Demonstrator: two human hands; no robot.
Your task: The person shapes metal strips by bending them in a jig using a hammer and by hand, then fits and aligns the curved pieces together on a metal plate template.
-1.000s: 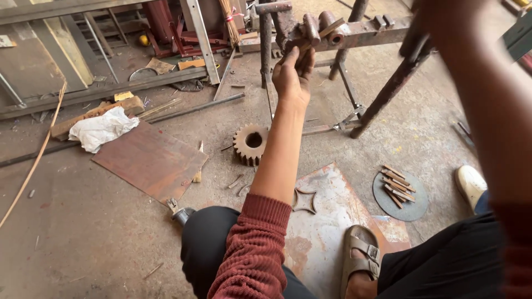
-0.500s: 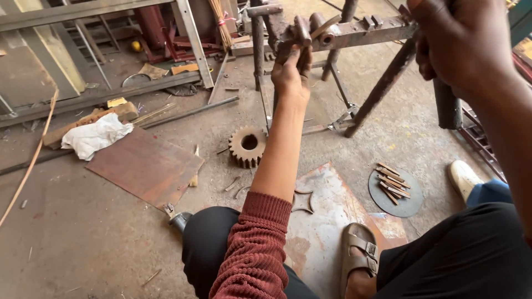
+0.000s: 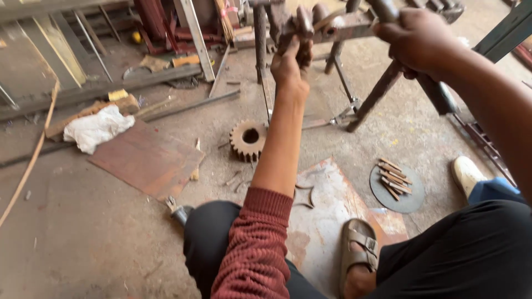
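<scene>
From the head view we see our left hand stretched far out, its grip closed on a rusty metal piece at the top of a steel stand. Our right hand is at far right, its grip closed round a dark bar that slants down to the right from the stand. Below the left forearm a rusty gear lies flat on the floor. To its left lie a brown steel sheet and, farther left, a white rag. Right of the gear a dark round disc carries a heap of short rusty pins. Near us a sandal rests on a worn plate.
</scene>
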